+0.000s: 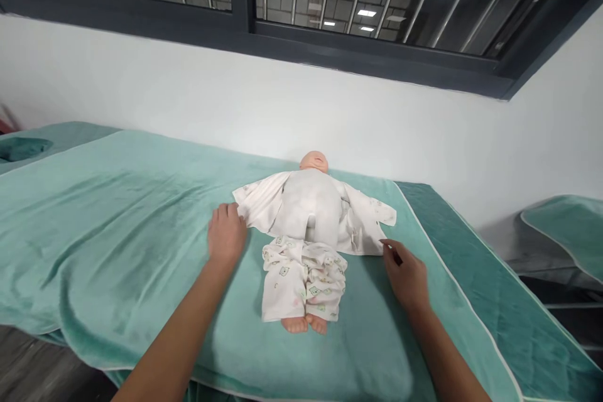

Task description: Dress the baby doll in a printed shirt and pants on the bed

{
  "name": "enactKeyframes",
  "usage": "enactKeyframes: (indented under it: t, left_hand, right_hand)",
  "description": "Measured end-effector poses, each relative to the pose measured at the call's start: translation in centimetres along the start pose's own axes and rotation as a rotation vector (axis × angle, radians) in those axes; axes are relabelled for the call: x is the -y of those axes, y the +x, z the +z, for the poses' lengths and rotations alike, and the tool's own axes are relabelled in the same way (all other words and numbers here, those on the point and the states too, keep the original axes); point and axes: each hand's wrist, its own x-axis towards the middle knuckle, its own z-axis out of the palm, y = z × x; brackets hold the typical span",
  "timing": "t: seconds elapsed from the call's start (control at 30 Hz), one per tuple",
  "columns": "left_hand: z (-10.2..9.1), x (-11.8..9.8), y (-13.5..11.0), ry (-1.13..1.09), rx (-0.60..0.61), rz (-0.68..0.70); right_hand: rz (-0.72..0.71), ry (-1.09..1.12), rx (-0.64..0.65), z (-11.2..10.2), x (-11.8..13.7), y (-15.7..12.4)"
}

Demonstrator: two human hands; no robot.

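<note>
A baby doll lies on its back on a teal towel, head toward the wall. Its white patterned jacket is spread open to both sides, baring the torso. White patterned trousers cover the legs, and bare feet show at the bottom. My left hand rests at the jacket's left flap, fingers curled on its edge. My right hand pinches the lower corner of the jacket's right flap.
The towel covers a padded table against a white wall, under a dark window. Another teal-covered table stands at the right, across a gap. A folded teal cloth lies far left.
</note>
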Motion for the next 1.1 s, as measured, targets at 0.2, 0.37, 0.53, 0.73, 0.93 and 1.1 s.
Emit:
enactKeyframes:
  t: [0.2, 0.37, 0.53, 0.73, 0.93, 1.1]
  left_hand:
    - [-0.5, -1.8, -2.2, -0.725, 0.298, 0.306]
    - [-1.9, -2.1, -3.7, -1.053, 0.704, 0.148]
    - [-3.2, -1.9, -3.6, -1.059, 0.762, 0.299]
    - [-3.6, -1.7, -4.1, -1.077, 0.825, 0.398]
    - [-5.1, -2.4, -5.5, -1.044, 0.729, 0.402]
    - [-6.0, -3.9, -5.5, -0.834, 0.594, 0.559]
  right_hand:
    - [-0.202, 0.538, 0.3, 1.9, 5.9, -1.3]
    - [-0.174, 0.75, 0.505, 2.4, 6.7, -0.7]
    - [-0.337, 0.698, 0.625, 0.9, 6.9, -0.4]
    - [-0.523, 0.502, 0.777, -1.1, 9.1, 0.7]
    - [-0.447, 0.45, 0.679, -0.6, 9.6, 0.7]
    - [-0.371, 0.501, 0.577, 0.9, 10.1, 1.1]
